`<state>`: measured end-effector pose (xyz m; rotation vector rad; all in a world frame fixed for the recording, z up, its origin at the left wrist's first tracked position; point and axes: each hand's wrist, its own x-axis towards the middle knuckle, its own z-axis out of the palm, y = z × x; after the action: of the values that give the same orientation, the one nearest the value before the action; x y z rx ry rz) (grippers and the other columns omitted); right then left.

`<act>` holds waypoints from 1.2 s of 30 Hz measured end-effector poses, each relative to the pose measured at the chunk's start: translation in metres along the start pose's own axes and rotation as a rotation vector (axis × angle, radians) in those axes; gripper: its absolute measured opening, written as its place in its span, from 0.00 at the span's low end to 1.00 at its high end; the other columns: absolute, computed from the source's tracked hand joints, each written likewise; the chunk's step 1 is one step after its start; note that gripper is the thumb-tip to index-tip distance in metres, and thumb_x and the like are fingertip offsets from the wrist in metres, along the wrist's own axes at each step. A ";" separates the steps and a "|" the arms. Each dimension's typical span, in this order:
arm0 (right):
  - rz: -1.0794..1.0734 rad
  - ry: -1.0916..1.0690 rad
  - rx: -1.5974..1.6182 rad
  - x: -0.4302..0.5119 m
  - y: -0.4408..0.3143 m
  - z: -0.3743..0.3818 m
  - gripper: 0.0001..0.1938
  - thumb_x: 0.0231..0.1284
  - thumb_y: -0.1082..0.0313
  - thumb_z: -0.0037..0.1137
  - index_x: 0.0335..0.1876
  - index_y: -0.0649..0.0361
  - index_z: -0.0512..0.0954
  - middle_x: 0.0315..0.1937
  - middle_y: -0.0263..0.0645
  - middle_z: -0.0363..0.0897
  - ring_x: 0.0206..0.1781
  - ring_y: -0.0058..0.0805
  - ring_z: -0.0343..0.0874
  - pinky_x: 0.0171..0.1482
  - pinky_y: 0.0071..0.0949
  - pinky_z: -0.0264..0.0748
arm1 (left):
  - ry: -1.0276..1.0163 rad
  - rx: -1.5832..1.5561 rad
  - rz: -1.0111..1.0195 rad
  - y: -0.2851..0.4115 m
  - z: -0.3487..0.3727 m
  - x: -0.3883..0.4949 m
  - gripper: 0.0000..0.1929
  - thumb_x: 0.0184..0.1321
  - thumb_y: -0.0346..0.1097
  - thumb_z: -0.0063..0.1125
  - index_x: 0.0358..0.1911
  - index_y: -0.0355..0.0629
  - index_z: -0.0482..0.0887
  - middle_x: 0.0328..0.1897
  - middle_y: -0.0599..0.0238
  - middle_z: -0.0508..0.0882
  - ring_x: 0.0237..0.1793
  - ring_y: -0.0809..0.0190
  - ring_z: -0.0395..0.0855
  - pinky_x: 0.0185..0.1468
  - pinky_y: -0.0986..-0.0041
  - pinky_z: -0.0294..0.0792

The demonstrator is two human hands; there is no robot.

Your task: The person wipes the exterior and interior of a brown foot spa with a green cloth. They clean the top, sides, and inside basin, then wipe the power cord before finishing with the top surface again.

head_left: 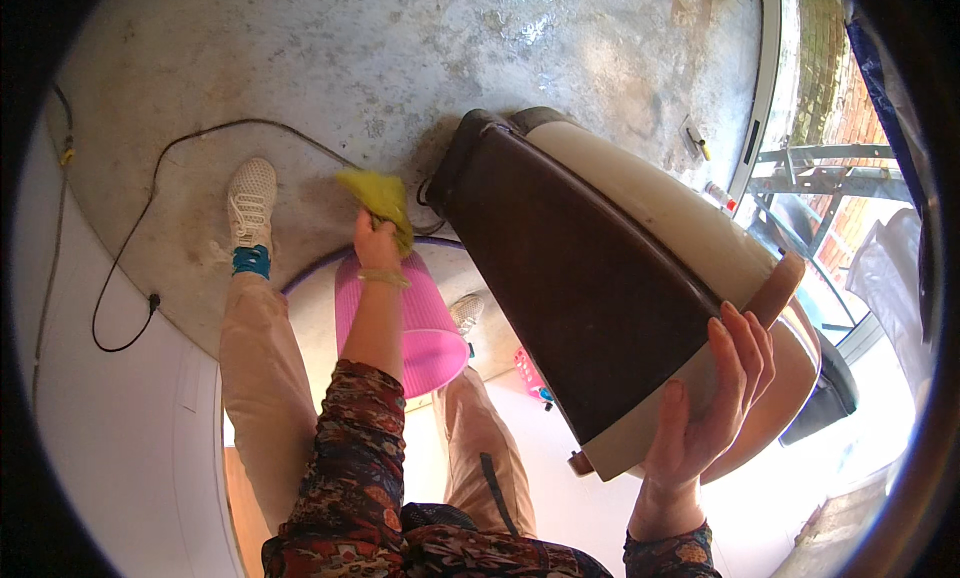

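My left hand (377,240) grips a crumpled yellow-green cloth (379,195), blurred by motion, above the floor beside a tall housing. Below that wrist stands a pink ribbed wastebasket (435,364), partly hidden by my forearm. The housing (577,278) is large, with a dark brown panel and beige sides; its exact kind is unclear. Its narrow dark base sits on the floor, and the wider top leans close to me. My right hand (709,413) rests against the beige upper edge, fingers spread, near a brown handle-like part (780,287).
A black power cord (217,126) with a plug (154,301) loops over the stained concrete floor (337,52). Purple tubing (322,260) curves behind the wastebasket. A trowel-like tool (697,141) and a red-capped container (720,195) lie near the door frame (757,97). A pink perforated basket (529,374) is beyond.
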<state>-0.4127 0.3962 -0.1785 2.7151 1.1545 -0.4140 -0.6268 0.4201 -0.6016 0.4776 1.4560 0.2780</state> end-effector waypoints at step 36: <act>0.024 0.000 0.006 -0.002 -0.001 -0.001 0.23 0.60 0.59 0.54 0.60 0.57 0.77 0.64 0.46 0.75 0.72 0.49 0.64 0.75 0.53 0.52 | 0.152 -0.458 -0.345 -0.105 0.047 -0.037 0.31 0.57 0.18 0.42 0.68 0.39 0.72 0.57 0.60 0.81 0.50 0.59 0.82 0.53 0.69 0.76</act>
<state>-0.4145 0.3956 -0.1771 2.7307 1.1219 -0.4154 -0.5951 0.3044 -0.6158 -0.1681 1.5356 0.3635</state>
